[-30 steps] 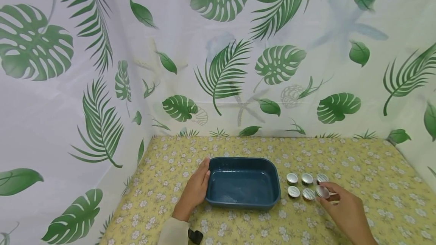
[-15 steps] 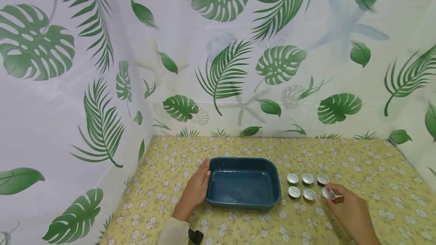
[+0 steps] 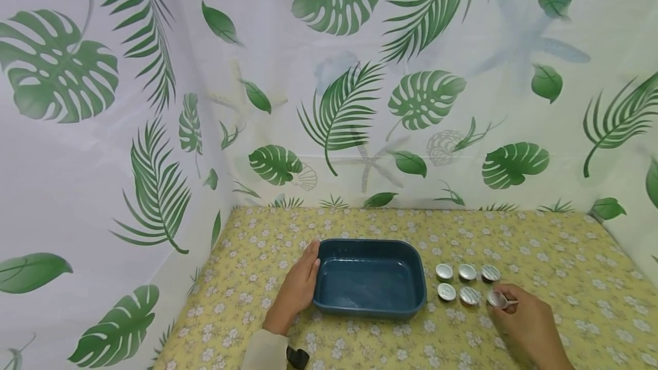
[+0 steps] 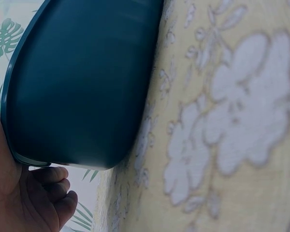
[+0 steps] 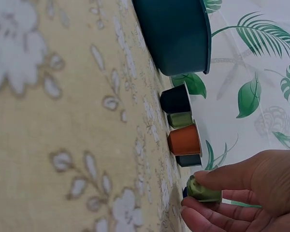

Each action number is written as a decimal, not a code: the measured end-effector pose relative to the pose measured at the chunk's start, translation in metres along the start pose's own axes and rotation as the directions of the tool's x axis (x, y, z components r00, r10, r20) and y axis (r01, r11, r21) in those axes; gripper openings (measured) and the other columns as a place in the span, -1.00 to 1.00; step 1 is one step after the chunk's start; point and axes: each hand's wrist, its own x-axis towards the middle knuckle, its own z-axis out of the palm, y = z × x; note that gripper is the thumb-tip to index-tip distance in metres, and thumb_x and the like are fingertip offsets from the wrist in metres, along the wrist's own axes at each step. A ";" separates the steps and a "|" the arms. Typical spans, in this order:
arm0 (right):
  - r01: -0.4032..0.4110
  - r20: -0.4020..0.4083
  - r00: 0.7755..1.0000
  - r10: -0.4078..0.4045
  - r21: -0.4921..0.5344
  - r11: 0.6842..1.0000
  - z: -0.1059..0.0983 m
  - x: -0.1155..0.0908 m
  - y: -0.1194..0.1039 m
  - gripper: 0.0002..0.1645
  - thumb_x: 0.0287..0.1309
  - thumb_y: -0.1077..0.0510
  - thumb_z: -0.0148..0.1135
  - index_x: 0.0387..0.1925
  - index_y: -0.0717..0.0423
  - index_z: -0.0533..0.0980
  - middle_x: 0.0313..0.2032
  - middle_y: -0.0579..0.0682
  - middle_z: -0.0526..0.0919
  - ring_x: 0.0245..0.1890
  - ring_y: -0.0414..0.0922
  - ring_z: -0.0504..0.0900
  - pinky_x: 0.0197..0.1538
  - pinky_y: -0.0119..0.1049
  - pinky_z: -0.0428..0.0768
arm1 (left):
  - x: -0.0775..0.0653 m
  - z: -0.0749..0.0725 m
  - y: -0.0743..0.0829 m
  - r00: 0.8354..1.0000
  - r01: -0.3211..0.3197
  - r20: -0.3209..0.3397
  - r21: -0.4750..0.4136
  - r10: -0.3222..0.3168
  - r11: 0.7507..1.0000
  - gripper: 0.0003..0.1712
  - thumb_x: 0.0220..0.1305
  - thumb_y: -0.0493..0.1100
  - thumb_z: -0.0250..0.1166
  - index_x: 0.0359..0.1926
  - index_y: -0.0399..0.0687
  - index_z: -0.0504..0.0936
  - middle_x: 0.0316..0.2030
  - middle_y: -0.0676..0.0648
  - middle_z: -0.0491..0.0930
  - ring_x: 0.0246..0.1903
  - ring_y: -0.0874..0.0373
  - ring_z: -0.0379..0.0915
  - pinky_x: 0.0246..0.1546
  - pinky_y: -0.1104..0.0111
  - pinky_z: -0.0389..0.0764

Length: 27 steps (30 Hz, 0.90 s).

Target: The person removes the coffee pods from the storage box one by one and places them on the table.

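My left hand (image 3: 297, 284) holds the left end of a deep dark-teal baking dish (image 3: 367, 284). Its curled fingers show at the dish's corner in the left wrist view. To the right of the dish, my right hand (image 3: 529, 318) pinches a green coffee capsule (image 5: 203, 191) between thumb and fingers. That capsule's foil lid (image 3: 496, 300) faces up toward the head camera, close over the table. Just left of it stand a front-row capsule (image 3: 469, 296) with a striped-looking lid and another silver-lidded capsule (image 3: 446, 292).
Behind them is a back row of capsules (image 3: 466, 272). The right wrist view shows a black capsule (image 5: 176, 100) and an orange capsule (image 5: 184, 140) among them. Yellow floral cloth (image 3: 257, 227) covers the table. Leaf-print sheets (image 3: 349, 187) hang behind and at the sides.
My right hand has drawn the pinched capsule slightly right and toward me, opening a gap from its front-row neighbour. The left hand keeps its place on the dish.
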 end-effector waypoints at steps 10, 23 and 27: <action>-0.006 0.024 1.000 0.006 0.004 1.000 0.004 0.004 0.004 -0.50 0.10 0.29 0.45 0.06 0.43 0.55 -0.15 0.35 0.68 -0.40 -0.03 0.70 -0.43 -0.15 0.64 | 0.000 0.001 -0.002 1.000 -0.006 -0.017 -0.001 0.006 1.000 -0.38 0.68 -0.07 -0.16 0.62 -0.08 -0.01 0.59 -0.08 -0.03 0.55 -0.12 -0.06 0.47 -0.07 0.13; 0.029 0.000 1.000 -0.029 -0.022 0.999 0.005 0.007 0.001 -0.55 0.09 0.33 0.45 0.01 0.44 0.56 -0.20 0.33 0.69 -0.43 -0.04 0.69 -0.44 -0.14 0.63 | 0.001 -0.001 0.000 1.000 0.000 0.000 -0.009 0.000 1.000 -0.38 0.68 -0.08 -0.16 0.62 -0.06 -0.02 0.59 -0.09 -0.04 0.55 -0.12 -0.07 0.46 -0.08 0.14; 0.044 -0.009 0.999 -0.044 -0.034 0.998 0.007 0.007 0.002 -0.56 0.07 0.35 0.46 0.00 0.44 0.56 -0.23 0.31 0.70 -0.44 -0.04 0.69 -0.44 -0.13 0.64 | 0.001 0.000 0.000 1.000 -0.001 -0.005 -0.008 0.001 1.000 -0.38 0.68 -0.09 -0.16 0.62 -0.11 0.00 0.59 -0.13 -0.03 0.55 -0.13 -0.06 0.46 -0.09 0.14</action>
